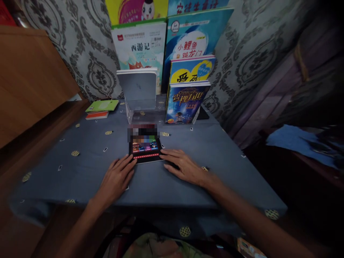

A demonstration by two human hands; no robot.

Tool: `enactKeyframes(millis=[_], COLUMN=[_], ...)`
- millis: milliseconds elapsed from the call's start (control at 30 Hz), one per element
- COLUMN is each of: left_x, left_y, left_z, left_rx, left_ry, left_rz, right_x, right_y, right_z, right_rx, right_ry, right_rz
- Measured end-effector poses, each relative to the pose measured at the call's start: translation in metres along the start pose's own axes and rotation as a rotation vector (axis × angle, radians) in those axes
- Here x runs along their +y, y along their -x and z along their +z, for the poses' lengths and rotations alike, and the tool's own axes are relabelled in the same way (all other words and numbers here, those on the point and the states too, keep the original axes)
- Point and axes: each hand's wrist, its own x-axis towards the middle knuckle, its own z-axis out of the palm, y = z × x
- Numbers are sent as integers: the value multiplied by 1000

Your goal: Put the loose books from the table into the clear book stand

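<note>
At the table's middle: a dark flat item [146,150] is lying face up on the grey-blue cloth [80,168], showing a row of small colourful pictures and a red strip along its near edge. Its far part is blurred, and no writing on it is coming through.
Left hand: the left hand [116,181] is lying palm down on the cloth, fingers stretched out and slightly spread, fingertips touching the item's near left corner. It is gripping nothing.
Right hand: the right hand [184,166] is also resting flat, fingers pointing left, tips touching the item's near right corner. It is unclenched and holding nothing.
Writing, back left: a pale book [139,44] is leaning on the patterned wall [88,46], showing 西游记 in dark characters.
Writing, back right: a blue book [193,36] is showing 小鲤鱼跳龙门 in red on a white patch.
Front row: a yellow-hearted book [192,70] is showing only the tops of black characters. A dark blue book [185,102] is carrying a gold title too ornate to read.
Beside them: a grey slab [138,89] is standing in a clear holder [130,114].
Far left: a green booklet [102,105] is lying on an orange booklet [96,115].
</note>
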Motion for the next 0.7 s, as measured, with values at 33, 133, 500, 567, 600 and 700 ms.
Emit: enactKeyframes(millis=[33,133,500,567,600,700], left_x=[1,5,60,63,62,55], left_y=[0,2,76,81,82,75], left_z=[0,-1,-29,-29,-29,-21], left_rx=[1,24,125,111,98,61], left_ry=[14,62,-56,-65,-75,-113], left_rz=[1,13,266,309,314,282], right_x=[-2,-9,-68,-78,-81,-85], right_y=[0,5,93,104,107,107], right_z=[0,0,0,4,7,16], right_rx=[-17,-19,94,132,170,238], right_ry=[-1,-14,-19,-1,12,51], right_rz=[6,1,-102,-46,-32,2])
